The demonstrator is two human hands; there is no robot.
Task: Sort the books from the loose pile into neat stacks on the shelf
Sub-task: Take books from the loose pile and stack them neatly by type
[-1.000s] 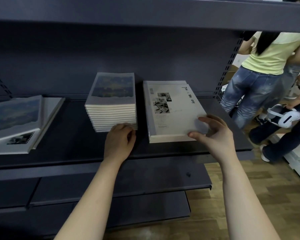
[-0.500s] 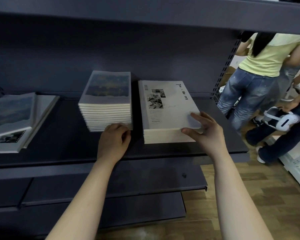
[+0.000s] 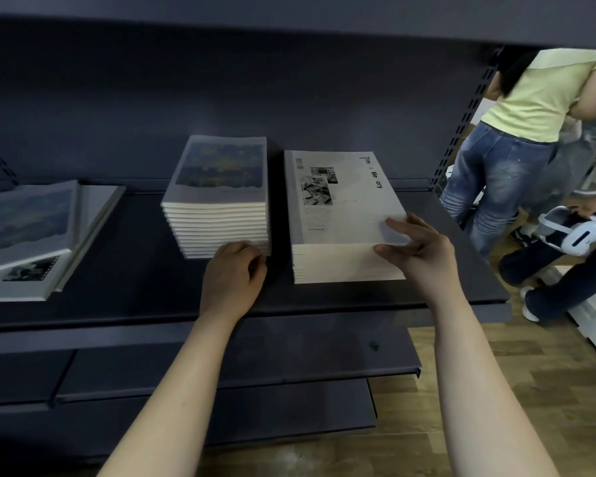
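Observation:
Two neat stacks stand on the dark shelf (image 3: 124, 280). The stack of blue-cover books (image 3: 221, 197) is in the middle, and the stack of white-cover books (image 3: 338, 215) sits just right of it. My left hand (image 3: 233, 277) rests with curled fingers against the bottom front of the blue stack, holding nothing. My right hand (image 3: 418, 251) is at the white stack's near right corner, fingers flat on the top cover and thumb along the front page edges. A loose pile of books (image 3: 28, 235) lies askew at the left end of the shelf.
Another shelf board (image 3: 289, 15) hangs close overhead, and lower shelves (image 3: 221, 366) jut out below. To the right, on the wooden floor, a person in a yellow top (image 3: 530, 108) stands and another holds a white headset (image 3: 578, 232).
Both hands have stayed at their stacks. The right hand shifted slightly on the white stack's corner, and the view moved a little.

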